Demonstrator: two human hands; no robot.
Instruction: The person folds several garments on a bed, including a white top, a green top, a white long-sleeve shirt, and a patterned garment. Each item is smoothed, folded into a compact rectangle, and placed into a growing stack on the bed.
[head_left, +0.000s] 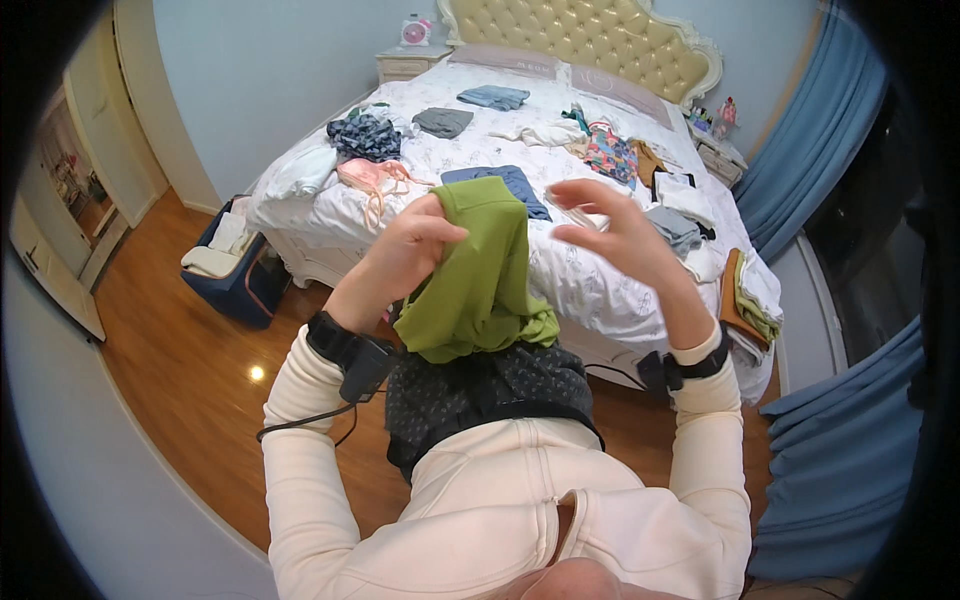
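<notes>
A green garment (480, 292) hangs in front of my body, bunched at its lower end near my dark patterned bottoms. My left hand (409, 251) grips its upper left side, thumb on top of the cloth. Off to the right of the garment, my right hand (607, 225) is raised with thumb and fingers apart and nothing between them. Just beyond the green cloth, a folded blue garment (517, 187) lies on the bed, partly hidden. Peach straps trail from a pink bra (369, 176) left of it.
Clothes cover parts of the bed (600, 281), including a multicoloured printed piece (611, 154), folded grey cloth (442, 122) and folded light-blue cloth (493, 97). A stack of clothes (750, 296) sits at the bed's right corner. On the wooden floor stands a navy storage bag (232, 285) holding pale cloth.
</notes>
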